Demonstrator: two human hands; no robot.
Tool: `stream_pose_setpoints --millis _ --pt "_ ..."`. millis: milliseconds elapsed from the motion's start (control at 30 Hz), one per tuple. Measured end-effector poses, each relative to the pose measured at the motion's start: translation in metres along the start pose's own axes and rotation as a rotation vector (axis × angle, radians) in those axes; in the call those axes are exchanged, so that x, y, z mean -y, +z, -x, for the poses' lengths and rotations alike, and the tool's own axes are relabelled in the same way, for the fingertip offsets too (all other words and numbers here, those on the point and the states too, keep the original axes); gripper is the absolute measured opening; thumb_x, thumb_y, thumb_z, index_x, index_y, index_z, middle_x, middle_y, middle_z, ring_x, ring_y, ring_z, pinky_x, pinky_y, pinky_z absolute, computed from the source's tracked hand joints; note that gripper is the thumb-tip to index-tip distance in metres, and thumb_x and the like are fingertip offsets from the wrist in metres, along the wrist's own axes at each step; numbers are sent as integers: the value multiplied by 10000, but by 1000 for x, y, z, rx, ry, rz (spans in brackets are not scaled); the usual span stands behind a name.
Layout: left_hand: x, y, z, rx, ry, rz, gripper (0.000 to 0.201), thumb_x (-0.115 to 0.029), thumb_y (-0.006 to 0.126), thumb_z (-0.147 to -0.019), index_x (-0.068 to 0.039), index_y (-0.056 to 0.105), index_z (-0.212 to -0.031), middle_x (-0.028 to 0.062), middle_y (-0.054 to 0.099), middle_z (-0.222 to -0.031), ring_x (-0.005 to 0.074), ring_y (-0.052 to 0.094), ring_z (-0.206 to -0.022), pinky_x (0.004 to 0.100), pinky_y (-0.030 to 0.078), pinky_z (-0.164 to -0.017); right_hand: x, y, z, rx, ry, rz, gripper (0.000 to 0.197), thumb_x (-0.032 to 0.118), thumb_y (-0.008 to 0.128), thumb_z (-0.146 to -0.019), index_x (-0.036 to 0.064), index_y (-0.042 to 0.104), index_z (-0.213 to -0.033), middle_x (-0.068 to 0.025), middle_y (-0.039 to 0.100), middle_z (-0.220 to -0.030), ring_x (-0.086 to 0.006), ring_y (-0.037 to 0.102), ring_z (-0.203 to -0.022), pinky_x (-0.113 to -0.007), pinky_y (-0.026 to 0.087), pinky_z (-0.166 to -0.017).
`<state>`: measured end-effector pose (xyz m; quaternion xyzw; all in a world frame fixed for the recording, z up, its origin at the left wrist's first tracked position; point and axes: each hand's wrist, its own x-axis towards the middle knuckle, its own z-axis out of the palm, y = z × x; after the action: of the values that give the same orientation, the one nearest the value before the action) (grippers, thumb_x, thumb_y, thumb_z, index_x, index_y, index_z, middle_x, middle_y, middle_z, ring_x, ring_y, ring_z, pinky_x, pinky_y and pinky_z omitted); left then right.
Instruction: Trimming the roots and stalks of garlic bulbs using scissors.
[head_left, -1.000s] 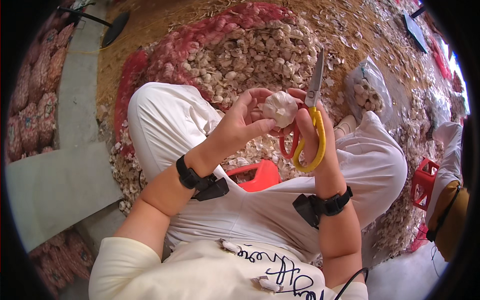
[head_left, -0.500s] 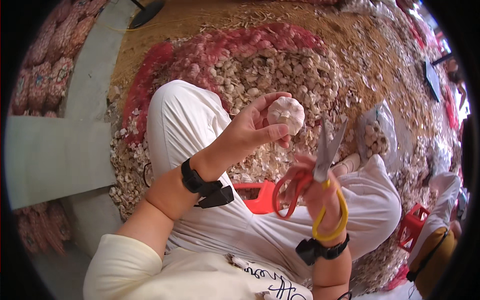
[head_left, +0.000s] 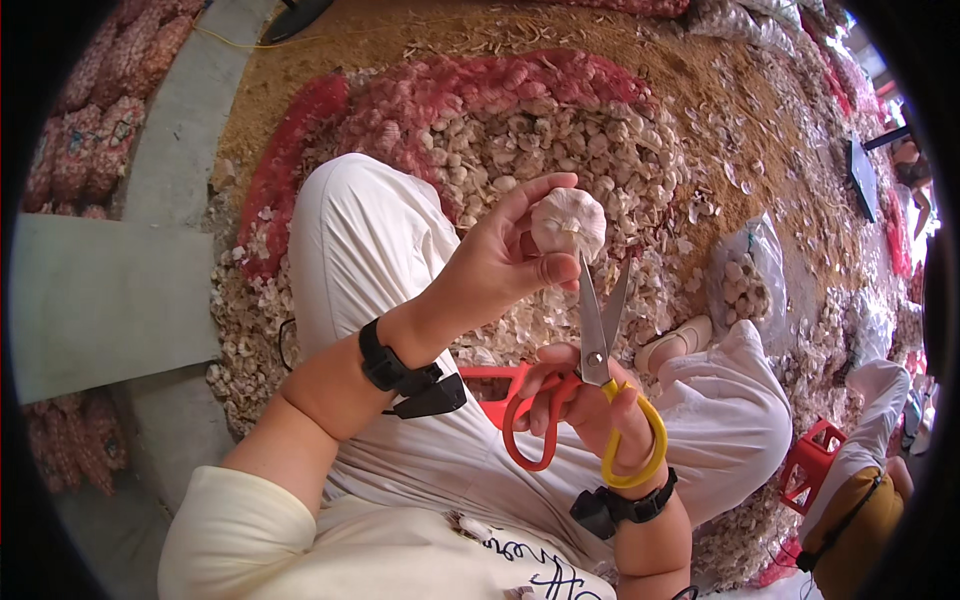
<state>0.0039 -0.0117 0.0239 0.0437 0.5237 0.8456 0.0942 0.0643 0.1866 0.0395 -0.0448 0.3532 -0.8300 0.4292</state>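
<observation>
A white garlic bulb point(head_left: 569, 220) is gripped between the thumb and fingers of my left hand point(head_left: 515, 245), held up in front of my knees. My right hand point(head_left: 590, 405) holds scissors point(head_left: 597, 345) with one red and one yellow handle loop. Their blades are spread and point up. One blade tip reaches just under the bulb, by my left thumb; whether it touches cannot be made out. Beyond my hands lies a heap of garlic bulbs point(head_left: 560, 140), partly edged by red mesh netting point(head_left: 480, 80).
A clear plastic bag of garlic point(head_left: 745, 285) stands to the right. Part of a red plastic object point(head_left: 490, 385) shows between my legs. A red crate-like stool point(head_left: 812, 465) and another person point(head_left: 855, 510) are at the far right. Filled mesh sacks point(head_left: 95, 150) stack up at the left.
My right hand has brought the scissors left and toward the bulb, turning the blades more upright. The left hand keeps its hold on the garlic, nearly in place.
</observation>
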Motion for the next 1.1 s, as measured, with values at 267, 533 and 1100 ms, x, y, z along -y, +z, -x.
stream_pose_setpoints --millis 267,533,1100 --pt "7 1 1 32 24 -25 721 -125 710 -836 -66 286 -1416 40 590 -1041 109 605 -843 283 539 -776 -2 -2 -1 4 -18 -4 848 646 525 -821 -4 400 -1351 -154 558 -1116 -211 588 -883 -369 464 -857" --pt "9 4 2 28 -7 5 734 -108 718 -822 -73 293 -1420 39 551 -1149 119 571 -985 276 521 -835 -3 -3 0 14 -52 -6 829 629 523 -836 -3 388 -1355 -150 555 -1122 -209 589 -885 -359 465 -850" --pt "10 5 2 26 4 -14 673 -75 693 -846 -51 310 -1398 43 569 -1114 99 594 -882 270 535 -781 -3 -3 -2 24 -116 -22 784 610 494 -873 -13 392 -1339 -149 552 -1097 -215 592 -883 -381 467 -866"
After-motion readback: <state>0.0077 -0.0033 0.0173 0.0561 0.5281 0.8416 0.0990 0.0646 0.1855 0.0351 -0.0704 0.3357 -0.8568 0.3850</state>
